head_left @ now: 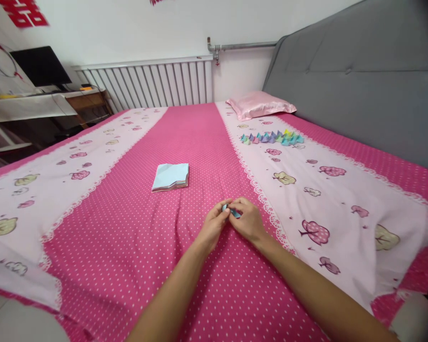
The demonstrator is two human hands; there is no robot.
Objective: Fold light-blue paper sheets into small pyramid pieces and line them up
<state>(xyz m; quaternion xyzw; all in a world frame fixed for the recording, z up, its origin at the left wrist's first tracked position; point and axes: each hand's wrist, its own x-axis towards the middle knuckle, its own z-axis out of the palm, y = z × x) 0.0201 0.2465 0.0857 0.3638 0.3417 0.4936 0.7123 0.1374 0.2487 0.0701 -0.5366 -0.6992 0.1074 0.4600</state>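
My left hand and my right hand meet above the pink dotted bedsheet. Between their fingertips they pinch a small folded piece of light blue paper, much of it covered by the fingers. Beyond my left hand lies a stack of square paper sheets, pale blue on top, with slightly wavy edges. Farther off to the right, several small folded paper pieces in teal, purple, green, pink and yellow sit in a cluster on the sheet's light band.
A pink satin pillow lies by the grey padded headboard. Behind the bed, a white radiator and a pipe run along the wall. At the left stands a desk with a black monitor.
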